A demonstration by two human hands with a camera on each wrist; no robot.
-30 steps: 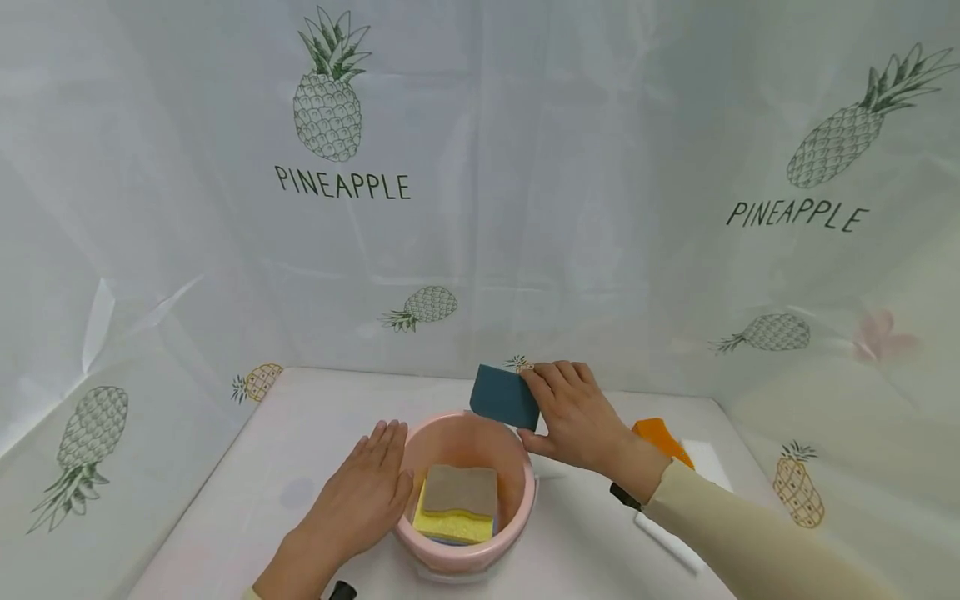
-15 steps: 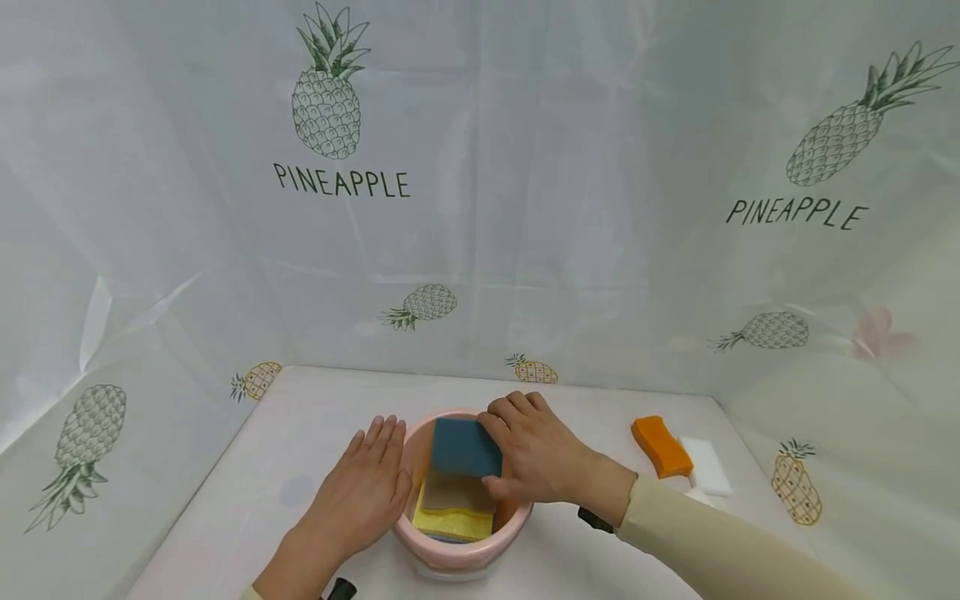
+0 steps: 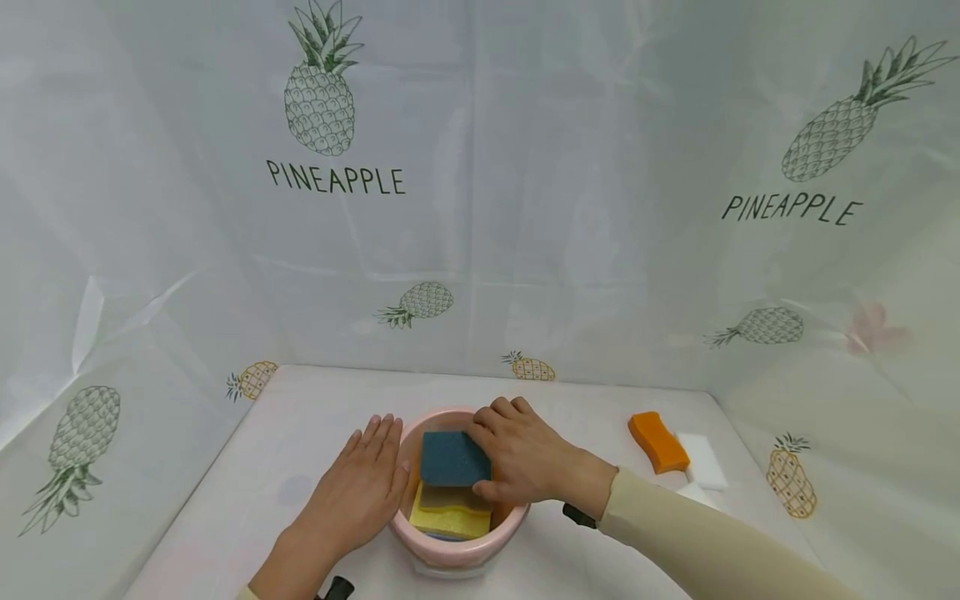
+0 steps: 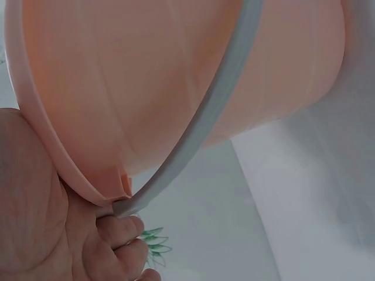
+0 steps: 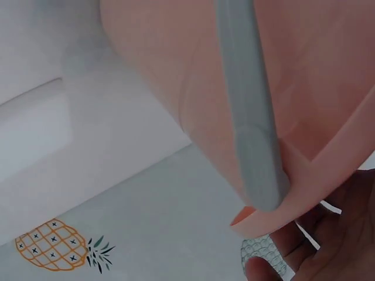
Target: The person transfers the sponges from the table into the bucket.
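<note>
A pink bucket stands on the table, its grey handle hanging down outside. My left hand rests against the bucket's left rim, fingers straight and together; in the left wrist view the palm lies at the rim by the handle's hinge. My right hand reaches over the right rim and pinches a dark blue sponge between thumb and fingers, inside the bucket's mouth. Below it lies a yellow sponge with a grey-brown top. Something blue shows beneath, mostly hidden.
To the right on the white table lie a wavy orange sponge and a white block. Another white piece is partly hidden by the right sleeve. A pineapple-print sheet rises behind the table and at its sides.
My right hand has carried the dark blue sponge from above the bucket's back right rim leftward and down into its mouth, over the yellow sponge. My left hand has stayed at the rim.
</note>
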